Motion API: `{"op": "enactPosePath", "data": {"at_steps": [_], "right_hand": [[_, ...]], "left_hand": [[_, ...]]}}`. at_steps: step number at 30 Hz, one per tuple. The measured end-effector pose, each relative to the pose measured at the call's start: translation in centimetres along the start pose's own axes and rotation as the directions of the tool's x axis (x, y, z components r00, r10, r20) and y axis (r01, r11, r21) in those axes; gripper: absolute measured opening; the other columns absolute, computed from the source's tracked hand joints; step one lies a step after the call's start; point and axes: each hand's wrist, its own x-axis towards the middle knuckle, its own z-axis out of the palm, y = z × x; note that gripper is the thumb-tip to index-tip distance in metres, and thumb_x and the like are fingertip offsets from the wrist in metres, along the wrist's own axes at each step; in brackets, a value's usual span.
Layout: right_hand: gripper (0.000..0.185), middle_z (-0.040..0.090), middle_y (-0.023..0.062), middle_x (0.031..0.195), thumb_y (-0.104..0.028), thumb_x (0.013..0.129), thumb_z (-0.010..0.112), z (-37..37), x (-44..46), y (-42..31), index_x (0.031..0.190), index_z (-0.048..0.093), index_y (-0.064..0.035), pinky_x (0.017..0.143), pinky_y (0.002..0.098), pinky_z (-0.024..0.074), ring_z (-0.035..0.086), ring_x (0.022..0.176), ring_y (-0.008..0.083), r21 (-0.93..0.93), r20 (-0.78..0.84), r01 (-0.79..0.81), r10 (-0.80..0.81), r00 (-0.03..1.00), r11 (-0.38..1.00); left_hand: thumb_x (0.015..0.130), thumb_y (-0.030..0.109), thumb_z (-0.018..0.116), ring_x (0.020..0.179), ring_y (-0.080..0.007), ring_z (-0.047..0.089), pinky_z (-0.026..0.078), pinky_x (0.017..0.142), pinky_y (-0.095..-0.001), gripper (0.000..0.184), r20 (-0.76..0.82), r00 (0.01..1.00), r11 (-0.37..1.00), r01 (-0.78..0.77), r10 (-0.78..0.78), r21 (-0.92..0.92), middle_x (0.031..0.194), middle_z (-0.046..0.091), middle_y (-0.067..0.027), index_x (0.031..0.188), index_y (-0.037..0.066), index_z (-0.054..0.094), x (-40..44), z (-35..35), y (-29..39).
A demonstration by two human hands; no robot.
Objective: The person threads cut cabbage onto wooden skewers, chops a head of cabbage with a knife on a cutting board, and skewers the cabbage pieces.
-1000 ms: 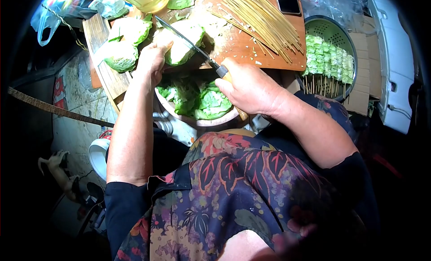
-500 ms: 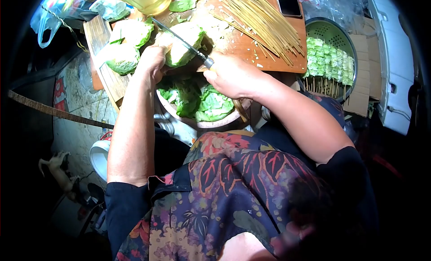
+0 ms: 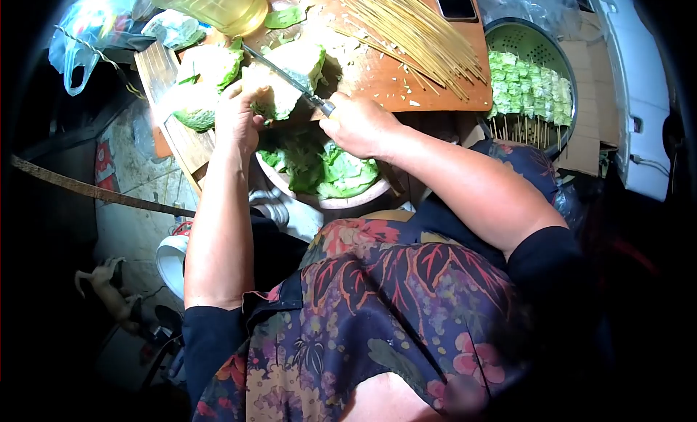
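My right hand (image 3: 357, 123) is wrapped around the handle of a knife (image 3: 287, 76), whose blade slants up and left across a pale green cabbage (image 3: 299, 63) at the board's near edge. My left hand (image 3: 241, 111) has curled fingers against the left side of that cabbage, gripping it. To its left are more cabbage pieces (image 3: 200, 103) on a wooden plank. Below both hands, a round tub (image 3: 356, 202) holds loose green leaves (image 3: 347, 171). The blade partly covers the cabbage, so the cut itself is hard to make out.
Thin wooden skewers (image 3: 417, 37) lie on the orange board (image 3: 465, 95), with a phone (image 3: 456, 2) behind. A colander (image 3: 563, 63) at right holds skewered cabbage (image 3: 530, 92). A jar of yellowish liquid (image 3: 225, 8) stands at top left. A small animal (image 3: 109, 291) lies on the floor.
The view has shifted slightly. My left hand has turned more upright at the cabbage's side, and the cut face of the cabbage shows more. The knife stays across it.
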Motion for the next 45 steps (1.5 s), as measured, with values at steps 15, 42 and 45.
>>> {"op": "enactPosePath", "data": {"at_steps": [15, 42, 45], "right_hand": [[0.036, 0.063, 0.0252, 0.078, -0.026, 0.086, 0.053, -0.3, -4.4, -2.9, 0.100, 0.049, 0.0069, 0.073, 0.0471, 0.0508, 0.064, 0.077, 0.0410, -0.030, -0.063, 0.182, -0.183, 0.981, 0.983], [0.038, 0.064, 0.0257, 0.090, -0.024, 0.088, 0.053, 1.3, -0.4, -1.6, 0.111, 0.048, 0.0066, 0.078, 0.0473, 0.0496, 0.062, 0.088, 0.0410, -0.095, 0.035, 0.019, -0.016, 0.999, 0.995], [0.039, 0.064, 0.0256, 0.092, -0.026, 0.088, 0.054, 2.1, -0.6, -0.7, 0.110, 0.048, 0.0053, 0.079, 0.0472, 0.0491, 0.062, 0.089, 0.0408, -0.085, -0.014, 0.069, -0.070, 0.997, 0.994]], "left_hand": [[0.071, 0.014, 0.077, 0.084, -0.0178, 0.064, 0.050, 0.075, -0.0284, 0.043, 0.040, 0.711, 0.283, -0.330, 0.702, 0.900, 0.092, 0.067, -0.0125, 0.105, -0.001, 0.056, -3.3, 1.1, -2.3], [0.063, 0.023, 0.079, 0.095, -0.0352, 0.058, 0.047, 0.086, -0.0402, 0.049, -0.034, 0.823, 0.403, -0.242, 0.568, 0.883, 0.098, 0.059, -0.0208, 0.102, 0.002, 0.058, -2.8, 1.7, -1.3], [0.063, 0.020, 0.079, 0.093, -0.0315, 0.062, 0.049, 0.085, -0.0387, 0.048, -0.015, 0.826, 0.505, -0.331, 0.564, 0.797, 0.097, 0.063, -0.0201, 0.103, 0.002, 0.060, -2.3, 0.2, -1.2]]}}
